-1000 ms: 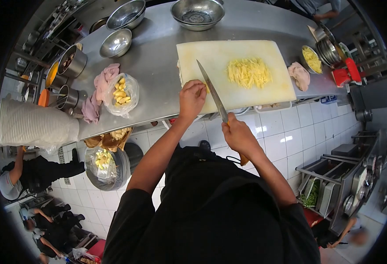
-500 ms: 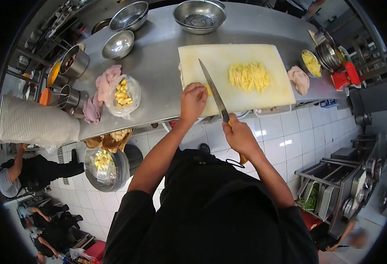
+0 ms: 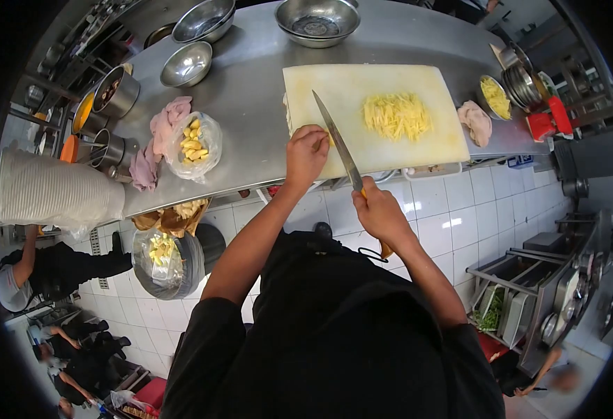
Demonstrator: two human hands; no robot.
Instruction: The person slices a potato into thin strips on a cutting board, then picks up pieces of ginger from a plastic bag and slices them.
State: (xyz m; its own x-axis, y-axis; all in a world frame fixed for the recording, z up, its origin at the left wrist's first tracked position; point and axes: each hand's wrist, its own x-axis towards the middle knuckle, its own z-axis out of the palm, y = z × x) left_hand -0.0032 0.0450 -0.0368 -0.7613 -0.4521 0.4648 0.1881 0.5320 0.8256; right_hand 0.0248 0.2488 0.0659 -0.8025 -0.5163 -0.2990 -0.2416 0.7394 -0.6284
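Note:
A white cutting board lies on the steel counter. Thin yellow strips form a pile on its right half. My right hand is wrapped round the handle of a knife, whose blade points up and left over the board. At the board's left edge my left hand has its fingers curled beside the blade. A small yellow piece shows at its fingertips, mostly hidden. Left of the board, a clear plastic bag holds several peeled yellow pieces, next to a pink cloth.
Metal bowls stand along the counter's far side. A bowl of yellow strips and another cloth sit at the right. A stack of white containers is at the left. Below, a lined bin stands near a person.
The whole view has shifted slightly, so the counter and board appear a little higher. Both hands and the knife hold nearly the same pose over the board.

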